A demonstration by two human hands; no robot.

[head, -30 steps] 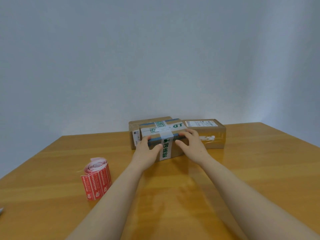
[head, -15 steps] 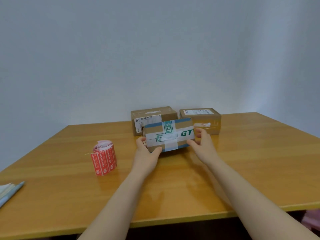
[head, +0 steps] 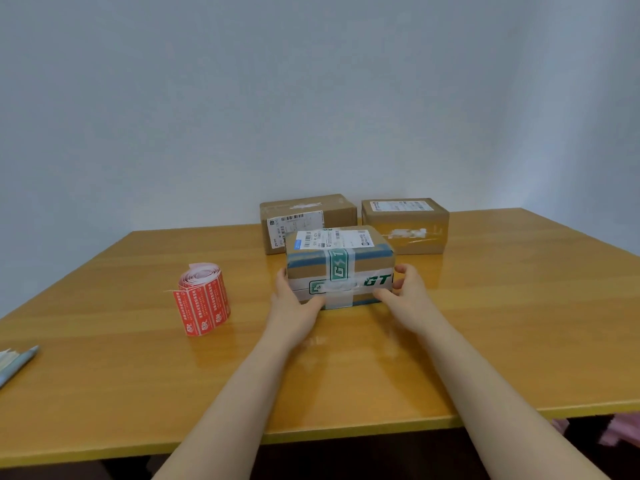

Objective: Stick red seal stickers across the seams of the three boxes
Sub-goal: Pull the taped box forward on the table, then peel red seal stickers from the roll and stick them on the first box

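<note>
A cardboard box with green-and-white GT tape [head: 341,268] rests on the wooden table [head: 485,323] in front of me. My left hand [head: 294,303] grips its left end and my right hand [head: 401,292] grips its right end, thumbs on the near face. Behind it stand two more cardboard boxes: one with a barcode label [head: 304,216] at the left and one with torn white tape [head: 405,223] at the right. A roll of red seal stickers [head: 202,299] stands upright to the left of my hands.
A pen and some paper [head: 15,362] lie at the table's left edge. The table's near edge runs below my forearms. A plain grey wall rises behind the boxes. Something pink [head: 620,431] shows below the table at the right.
The taped box has been drawn away from the two rear boxes toward me and turned over, so its taped face now faces me and its white label faces up.
</note>
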